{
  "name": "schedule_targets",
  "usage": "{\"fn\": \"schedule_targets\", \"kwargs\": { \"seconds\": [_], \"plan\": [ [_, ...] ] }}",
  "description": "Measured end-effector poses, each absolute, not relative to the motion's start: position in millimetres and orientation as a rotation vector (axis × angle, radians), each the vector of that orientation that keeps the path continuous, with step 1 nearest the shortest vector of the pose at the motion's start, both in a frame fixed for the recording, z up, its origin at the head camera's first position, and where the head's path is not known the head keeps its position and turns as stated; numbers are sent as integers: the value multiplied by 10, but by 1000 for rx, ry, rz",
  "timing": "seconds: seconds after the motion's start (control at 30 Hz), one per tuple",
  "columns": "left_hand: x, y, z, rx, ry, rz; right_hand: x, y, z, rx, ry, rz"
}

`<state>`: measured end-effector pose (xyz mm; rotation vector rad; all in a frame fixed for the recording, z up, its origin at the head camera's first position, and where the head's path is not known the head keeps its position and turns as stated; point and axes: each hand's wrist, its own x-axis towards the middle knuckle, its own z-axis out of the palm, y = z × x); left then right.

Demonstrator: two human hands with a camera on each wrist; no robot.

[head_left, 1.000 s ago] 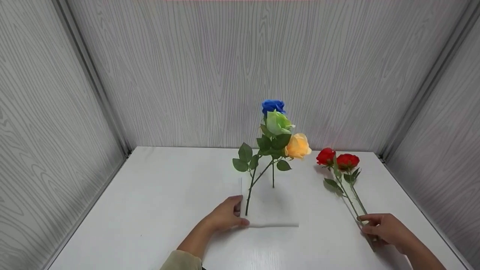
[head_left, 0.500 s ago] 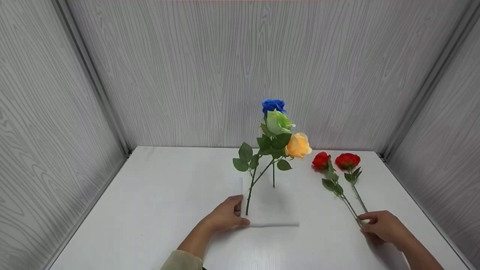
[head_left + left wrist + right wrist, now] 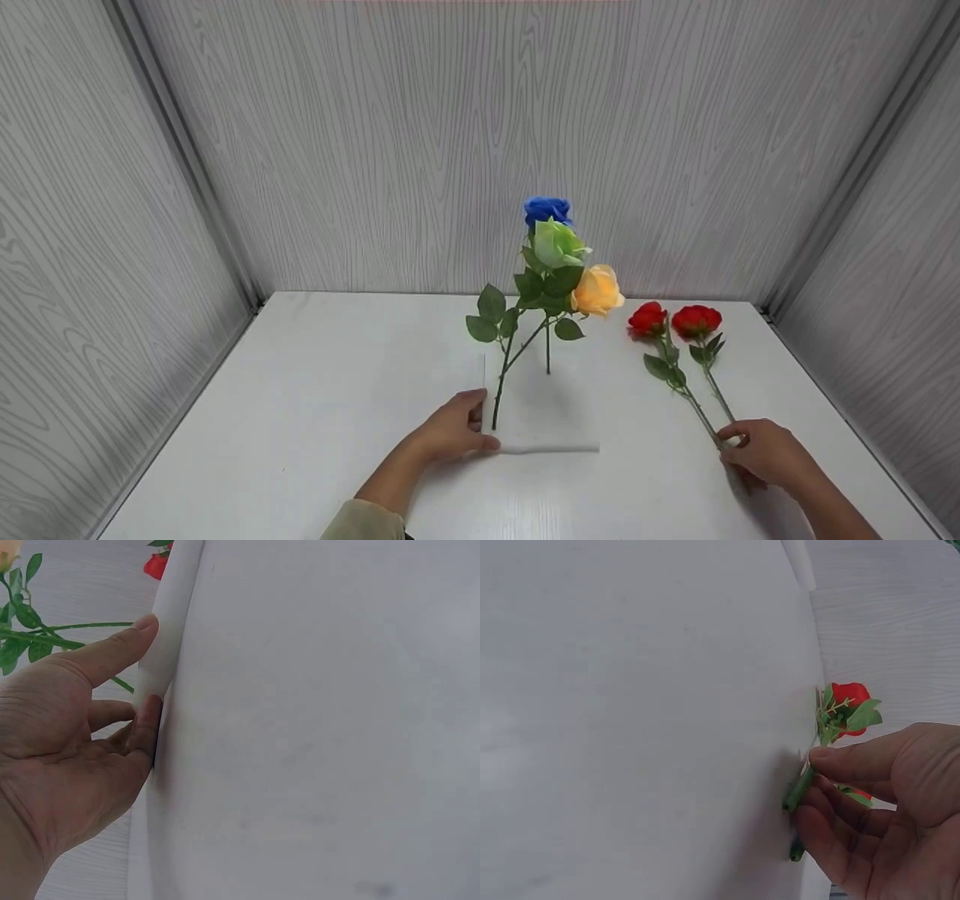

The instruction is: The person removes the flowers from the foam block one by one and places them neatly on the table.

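My left hand holds the near left corner of a white block-like base, thumb and fingers on its edges. Blue, green and orange artificial roses stand in that base, their stems leaning at different angles. At the right, my right hand pinches the lower stem of a red rose between thumb and fingers. A second red rose lies beside it, its stem running under the hand. Two cut green stem ends show in the right wrist view.
The white tabletop extends around both hands. Grey wood-grain panels rise at the back and both sides. The upright roses stand between the left hand and the back panel.
The pinched red rose's head has swung left, apart from the other red rose, then slightly back right. My right hand has shifted slightly; the left hand stays at the base.
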<state>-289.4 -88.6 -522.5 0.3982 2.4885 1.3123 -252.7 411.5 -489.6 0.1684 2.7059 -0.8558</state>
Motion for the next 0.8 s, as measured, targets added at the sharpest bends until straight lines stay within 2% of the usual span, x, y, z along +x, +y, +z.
{"fn": "schedule_targets", "kwargs": {
  "seconds": [0.4,0.57,0.8],
  "plan": [
    [-2890,-888,-5214,399,2485,1315,-2638,3854,-4668,43,2899,-534],
    [-2892,-897,-5207,378,2461,1341,-2730,3630,-4557,-25,2933,-666],
    [-2882,-891,-5205,370,2455,1349,-2905,3242,-4483,66,2792,-1113]
  ]
}}
